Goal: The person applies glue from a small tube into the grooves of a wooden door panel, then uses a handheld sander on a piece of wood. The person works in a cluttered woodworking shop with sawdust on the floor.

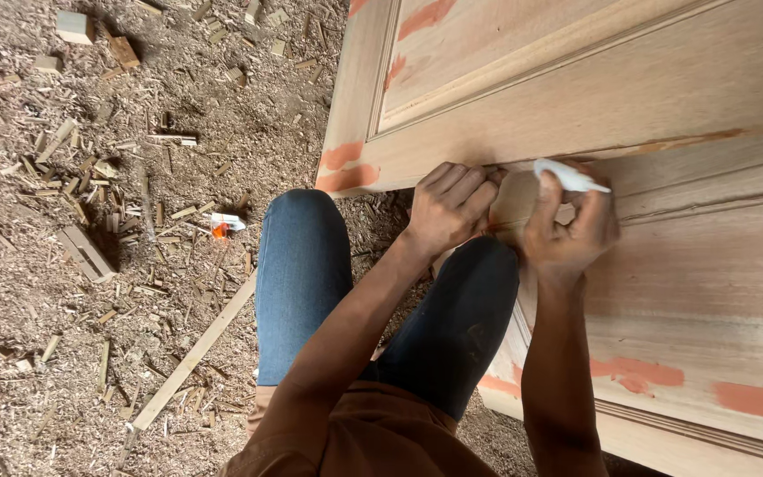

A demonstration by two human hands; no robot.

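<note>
A large panelled wooden door (664,97) with patches of reddish-orange filler fills the right side. My left hand (450,208) is a closed fist pressed against the door's rail near its moulded edge. My right hand (570,225) sits just to the right, fingers curled around a small white tube-like object (567,177) whose tip points right along the groove. Whether the left fist holds anything is hidden. My knees in blue jeans (306,274) are under the hands.
The floor (64,353) is covered in sawdust, shavings and wood offcuts. A long thin wooden strip (192,362) lies diagonally at left. A small orange-and-white item (225,225) lies on the shavings. Wood blocks (77,26) sit at top left.
</note>
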